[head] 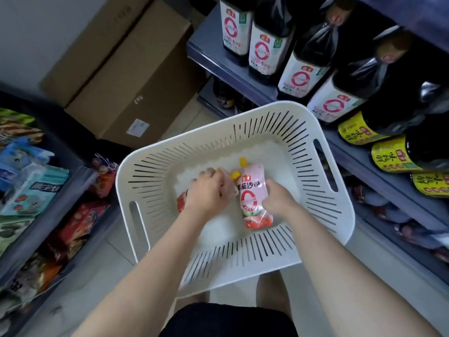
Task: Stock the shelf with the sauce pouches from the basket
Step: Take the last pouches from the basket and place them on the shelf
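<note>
Sauce pouch (252, 199), pink with a yellow spout, lies flat on the floor of the white basket (155, 171), spout pointing away from me. A second pouch (181, 203) lies just left of it, mostly covered; only its red lower corner and a yellow cap show.

Head view, hands:
- Left hand (209, 193): fingers curled round the upper part of the second pouch, gripping it. Blurred there.
- Right hand (277, 199): thumb on the pink pouch's right edge, fingers hidden. I cannot tell whether it has closed on it.

Progress, as I judge it: only two pouches visible in the basket, neither lifted out. The lower tier on the right holds reddish shapes too blurred to name as stocked pouches.

Room:
- Shelf (357, 156) on the right; its upper tier is packed with dark bottles (303, 74) and yellow-labelled bottles (393, 154) close to the front lip.
- Basket's far right corner sits near that lip.
- Snack rack (36, 190) on the left, cardboard box (116, 69) ahead. The aisle between looks narrow; I'd lift straight up before swinging right.
</note>
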